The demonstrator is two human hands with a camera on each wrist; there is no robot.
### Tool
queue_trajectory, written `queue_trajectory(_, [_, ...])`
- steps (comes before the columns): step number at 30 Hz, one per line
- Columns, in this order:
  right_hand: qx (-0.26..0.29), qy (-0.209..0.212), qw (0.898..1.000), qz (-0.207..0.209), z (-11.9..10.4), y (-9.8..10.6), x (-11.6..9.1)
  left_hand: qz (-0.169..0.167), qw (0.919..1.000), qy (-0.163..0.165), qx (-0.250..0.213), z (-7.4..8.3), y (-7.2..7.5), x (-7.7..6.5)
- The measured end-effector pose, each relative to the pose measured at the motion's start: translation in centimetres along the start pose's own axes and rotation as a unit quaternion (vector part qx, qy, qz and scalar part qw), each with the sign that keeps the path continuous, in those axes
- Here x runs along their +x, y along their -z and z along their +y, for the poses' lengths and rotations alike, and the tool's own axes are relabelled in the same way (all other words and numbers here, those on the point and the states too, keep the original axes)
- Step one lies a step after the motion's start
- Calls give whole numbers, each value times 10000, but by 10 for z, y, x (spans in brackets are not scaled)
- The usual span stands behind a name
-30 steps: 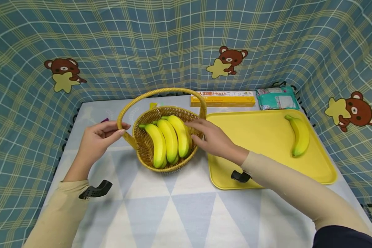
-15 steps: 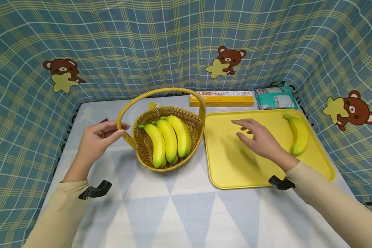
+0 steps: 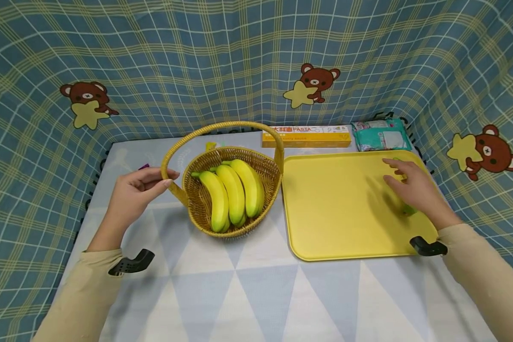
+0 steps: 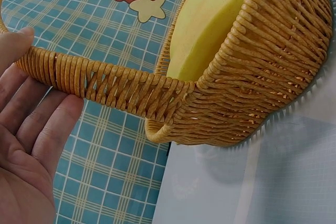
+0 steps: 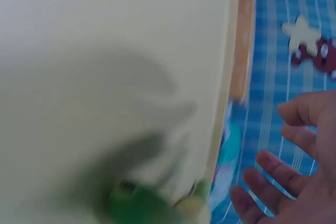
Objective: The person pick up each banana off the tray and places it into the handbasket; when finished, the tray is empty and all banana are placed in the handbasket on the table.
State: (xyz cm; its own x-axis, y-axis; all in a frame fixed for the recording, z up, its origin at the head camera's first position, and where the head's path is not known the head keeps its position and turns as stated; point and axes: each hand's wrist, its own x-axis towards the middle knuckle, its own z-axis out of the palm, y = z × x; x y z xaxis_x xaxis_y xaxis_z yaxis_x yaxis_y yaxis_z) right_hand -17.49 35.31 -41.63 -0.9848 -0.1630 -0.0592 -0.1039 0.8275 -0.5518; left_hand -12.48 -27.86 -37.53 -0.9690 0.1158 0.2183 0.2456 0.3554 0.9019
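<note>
My left hand (image 3: 134, 192) pinches the handle of a wicker basket (image 3: 205, 228) at its left side; in the left wrist view the thumb lies over the woven handle (image 4: 115, 85) with the fingers beneath it. Several yellow bananas (image 3: 236, 194) lie side by side in the basket. My right hand (image 3: 418, 190) hovers over the right part of a yellow tray (image 3: 333, 204), its fingers spread and holding nothing. A single banana (image 3: 408, 210) lies on the tray beneath that hand, mostly hidden by it; only its green ends show.
Behind the tray lie a pasta box (image 3: 306, 137) and a teal packet (image 3: 381, 135). A small yellow item (image 3: 211, 145) and a purple one (image 3: 144, 166) peek out behind the basket and the left hand. A plaid curtain (image 3: 222, 61) closes off the back and sides.
My right hand has left the bananas in the basket and travelled right across the tray to above the lone banana. The left hand and the basket have stayed put.
</note>
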Motion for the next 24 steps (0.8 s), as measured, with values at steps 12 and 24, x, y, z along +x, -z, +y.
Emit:
queue_trajectory(12, [-111, -905, 9958, 97, 62, 18, -6, -28, 10000, -18, -18, 0, 0, 0])
queue_trajectory(24, [-56, -1470, 9880, -467, 78, 22, -6, -35, 10000, -43, 47, 0, 0, -1])
